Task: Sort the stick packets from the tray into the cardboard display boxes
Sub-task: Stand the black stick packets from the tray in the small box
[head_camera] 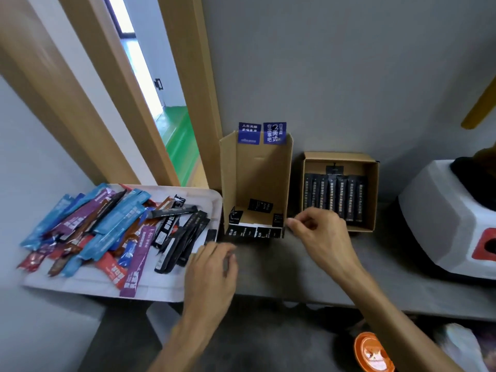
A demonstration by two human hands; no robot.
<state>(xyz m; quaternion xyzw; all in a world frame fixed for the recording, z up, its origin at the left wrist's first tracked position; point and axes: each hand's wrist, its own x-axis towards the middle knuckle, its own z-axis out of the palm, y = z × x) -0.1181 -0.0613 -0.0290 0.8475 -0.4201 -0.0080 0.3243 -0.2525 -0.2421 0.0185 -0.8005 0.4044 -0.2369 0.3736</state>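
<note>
The left hand (212,267) hangs over the right front corner of the flat white plastic tray (80,280), fingers curled downward. A dark streak shows between them, too blurred to tell whether it is a packet. The right hand (319,232) sits at the front right corner of the tall open brown cardboard display box (257,178), thumb and forefinger drawn together beside its wall. Whether they pinch the cardboard is unclear.

The long, narrow foil stick packets (107,226) lie heaped crisscross in the tray: light blue, purple, red, brown and dark blue. Several black stick packets (182,237) with white print lie together toward the tray's right side.

The tall box stands between the tray and a low square brown cardboard box (371,197). It has blue printed flaps at the top and black printed flaps at the front, and its brown floor shows. The low box holds a neat row of black packets (335,197) side by side. Both boxes rest on a grey counter (295,277) against the wall.
</note>
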